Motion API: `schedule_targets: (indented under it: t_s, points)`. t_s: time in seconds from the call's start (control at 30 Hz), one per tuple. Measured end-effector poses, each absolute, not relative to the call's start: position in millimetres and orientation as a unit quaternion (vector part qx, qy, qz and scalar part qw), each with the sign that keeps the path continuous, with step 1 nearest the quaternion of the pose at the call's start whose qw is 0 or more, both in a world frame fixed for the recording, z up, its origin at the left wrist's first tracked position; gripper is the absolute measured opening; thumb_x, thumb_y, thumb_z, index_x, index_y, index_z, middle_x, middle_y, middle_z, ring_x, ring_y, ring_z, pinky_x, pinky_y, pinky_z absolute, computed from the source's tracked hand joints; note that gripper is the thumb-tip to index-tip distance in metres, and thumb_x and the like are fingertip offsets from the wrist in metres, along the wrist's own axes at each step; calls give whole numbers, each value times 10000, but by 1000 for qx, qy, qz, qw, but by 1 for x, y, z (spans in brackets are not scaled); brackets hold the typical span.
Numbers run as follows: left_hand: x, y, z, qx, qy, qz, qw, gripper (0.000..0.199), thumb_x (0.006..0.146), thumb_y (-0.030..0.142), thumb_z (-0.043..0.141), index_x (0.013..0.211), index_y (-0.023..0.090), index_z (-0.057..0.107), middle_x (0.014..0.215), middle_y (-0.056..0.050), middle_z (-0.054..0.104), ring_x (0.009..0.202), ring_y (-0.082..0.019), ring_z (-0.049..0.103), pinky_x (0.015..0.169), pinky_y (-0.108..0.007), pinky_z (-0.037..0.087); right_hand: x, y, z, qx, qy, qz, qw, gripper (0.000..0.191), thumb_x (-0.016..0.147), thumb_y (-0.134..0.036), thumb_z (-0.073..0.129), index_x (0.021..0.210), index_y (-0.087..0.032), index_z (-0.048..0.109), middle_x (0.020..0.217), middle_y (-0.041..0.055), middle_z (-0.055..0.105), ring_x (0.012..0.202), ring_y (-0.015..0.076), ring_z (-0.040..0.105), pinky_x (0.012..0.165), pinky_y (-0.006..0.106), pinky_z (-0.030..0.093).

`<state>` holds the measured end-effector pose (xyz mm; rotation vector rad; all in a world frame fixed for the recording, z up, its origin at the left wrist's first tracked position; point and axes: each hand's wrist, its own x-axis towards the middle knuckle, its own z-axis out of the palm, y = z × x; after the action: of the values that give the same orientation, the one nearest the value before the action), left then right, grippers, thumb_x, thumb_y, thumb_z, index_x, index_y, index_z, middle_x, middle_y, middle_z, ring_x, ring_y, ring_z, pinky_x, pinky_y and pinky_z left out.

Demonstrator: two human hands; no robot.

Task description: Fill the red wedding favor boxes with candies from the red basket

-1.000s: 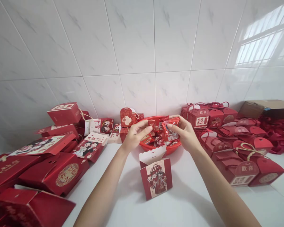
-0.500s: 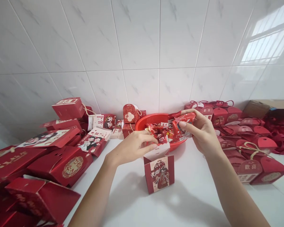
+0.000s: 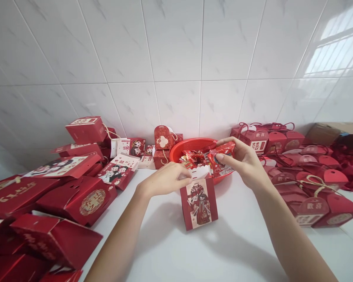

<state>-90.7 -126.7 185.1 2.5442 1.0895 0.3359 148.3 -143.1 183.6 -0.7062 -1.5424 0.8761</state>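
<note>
The head view showed the right hand [image 3: 245, 162] grasping a red snack packet [image 3: 222, 159] beside the double-happiness gift box [image 3: 200, 207], before the red basket [image 3: 178, 149]; the left hand [image 3: 163, 180] was at the box's top, its grip unclear.

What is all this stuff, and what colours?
open box: one, red, in the middle
basket: one, red, behind the open box
sweets: uncountable heap, mostly red, in the basket
packet: at least one, red, basket's right side
left boxes: many, mostly red, piled left
back boxes: several, red and white, left of basket
right boxes: many, red, grouped right
cardboard box: one, brown, far right
shiny heap: one, dark red, far right
table: one, white, underneath
tiled wall: one, pale grey, behind
window reflection: one, white, on wall
left hand: one, at the open box's top
right hand: one, holding the packet
</note>
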Motion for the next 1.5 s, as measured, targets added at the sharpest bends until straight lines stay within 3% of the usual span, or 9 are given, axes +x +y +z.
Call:
schedule_targets:
  t_s: [0.1, 0.23, 0.4, 0.6, 0.77, 1.07, 1.17, 1.3, 1.5]
  points:
    - [-88, -127, 185, 883, 381, 150, 229, 296, 820, 412, 627, 982, 207, 766, 959, -56, 741, 854, -227, 665, 721, -282, 458, 148, -143, 184, -307, -684, 369, 549, 267, 818, -365, 745, 1027, -226, 653, 904, 30, 698, 801, 180, 654, 714, 308, 530]
    - [-84, -130, 185, 864, 393, 144, 282, 405, 717, 398, 738, 1084, 228, 757, 1133, -71, 721, 914, -252, 678, 733, -300, 495, 150, -144, 186, -318, -738, 346, 483, 232, 835, -342, 719, 1016, -213, 652, 941, 43, 688, 815, 192, 631, 707, 317, 510]
    - [-85, -130, 184, 846, 422, 154, 288, 494, 650, 436, 786, 1088, 213, 740, 1114, -77, 716, 893, -260, 673, 691, -295, 486, 151, -145, 187, -333, -795, 286, 420, 154, 846, -299, 693, 978, -222, 679, 948, 25, 686, 805, 181, 609, 715, 309, 480]
    - [-86, -129, 185, 843, 432, 144, 287, 537, 656, 467, 784, 1133, 229, 728, 1202, -73, 690, 1011, -285, 660, 755, -299, 496, 143, -146, 184, -319, -728, 341, 502, 166, 866, -329, 659, 989, -222, 628, 980, 46, 685, 909, 220, 625, 781, 345, 513]
    - [-88, -125, 182, 838, 442, 143, 285, 582, 621, 494, 803, 1131, 226, 723, 1241, -82, 674, 1099, -301, 631, 819, -308, 495, 131, -145, 178, -300, -671, 387, 556, 88, 856, -310, 655, 888, -255, 594, 917, 13, 669, 841, 185, 619, 772, 322, 521]
    - [-86, -125, 181, 842, 396, 173, 324, 351, 658, 408, 780, 939, 207, 721, 899, -14, 732, 886, -245, 653, 739, -299, 475, 121, -134, 167, -304, -688, 446, 486, 278, 783, -406, 742, 940, -202, 640, 971, 61, 717, 899, 224, 677, 806, 371, 551]
    - [-86, -125, 181, 841, 398, 175, 322, 355, 646, 417, 786, 916, 202, 704, 839, -8, 719, 850, -240, 645, 724, -305, 472, 120, -133, 163, -299, -677, 461, 490, 289, 744, -391, 772, 874, -206, 592, 895, 32, 694, 812, 192, 660, 751, 339, 541]
    - [-87, -123, 179, 840, 411, 171, 310, 407, 613, 440, 810, 901, 181, 687, 834, -22, 706, 838, -249, 636, 721, -315, 465, 120, -131, 162, -333, -680, 438, 485, 319, 702, -341, 784, 729, -209, 495, 672, -38, 553, 628, 131, 544, 568, 258, 436]
    - [-87, -121, 177, 847, 402, 175, 300, 398, 644, 470, 788, 897, 177, 697, 868, -39, 694, 845, -250, 625, 725, -316, 458, 126, -131, 165, -328, -654, 461, 502, 346, 684, -280, 774, 655, -210, 436, 670, -37, 543, 675, 146, 570, 624, 277, 446]
